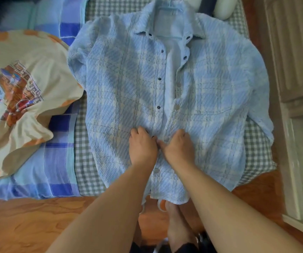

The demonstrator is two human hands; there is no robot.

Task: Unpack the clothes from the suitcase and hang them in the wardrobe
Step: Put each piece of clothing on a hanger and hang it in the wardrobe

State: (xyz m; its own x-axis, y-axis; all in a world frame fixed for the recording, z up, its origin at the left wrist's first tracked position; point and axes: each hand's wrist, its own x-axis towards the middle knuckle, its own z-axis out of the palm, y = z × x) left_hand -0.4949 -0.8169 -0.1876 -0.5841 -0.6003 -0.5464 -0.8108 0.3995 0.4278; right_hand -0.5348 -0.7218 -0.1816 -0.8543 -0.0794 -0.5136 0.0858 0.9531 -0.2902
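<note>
I'm pinching the textured plaid shirt (pixel 128 84) at its placket, left hand (pixel 143 146) and right hand (pixel 179 146) both curled, thumbs touching.

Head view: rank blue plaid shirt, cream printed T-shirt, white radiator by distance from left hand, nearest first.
1. Blue plaid shirt: left hand pinches its front placket.
2. Cream printed T-shirt: lying to the left on the bed.
3. White radiator: far right, against the wall.
</note>
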